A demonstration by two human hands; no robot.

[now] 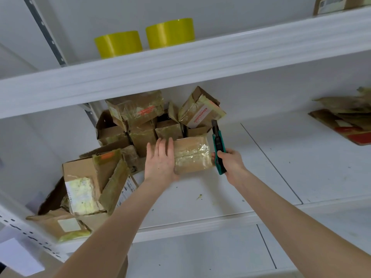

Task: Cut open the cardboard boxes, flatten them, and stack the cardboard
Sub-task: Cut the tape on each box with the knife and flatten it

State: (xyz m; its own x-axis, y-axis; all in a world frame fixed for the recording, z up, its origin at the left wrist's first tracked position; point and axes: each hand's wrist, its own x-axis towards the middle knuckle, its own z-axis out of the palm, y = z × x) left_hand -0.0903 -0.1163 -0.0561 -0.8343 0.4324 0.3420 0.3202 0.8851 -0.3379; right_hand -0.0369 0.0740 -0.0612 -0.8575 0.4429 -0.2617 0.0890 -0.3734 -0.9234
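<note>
The small brown cardboard box wrapped in clear tape [192, 155] sits on the white metal shelf board [251, 177], at the front of the heap of opened, taped cardboard boxes [136, 121] on the shelf's left side. The left hand [160, 159] lies against the box's left end, fingers straight and close together, thumb resting at the lower front corner. The right hand [230, 159] is wrapped firmly around the green snap-blade utility knife [218, 145], which stands just beside the box's right end, nose up. The blade's extension cannot be read from here.

Step in hand, as judged: bringing out the next box for cutting.

1. Draw the box clear of the heap before cutting; neighbours lean close behind it.
2. Keep the bracing fingers off the seam line.
3. Run the blade shallow along the taped centre seam, stroking away from the holding hand.
4. Lay the flattened piece on the stack of flattened brown cardboard [345, 121] at the shelf's right.
</note>
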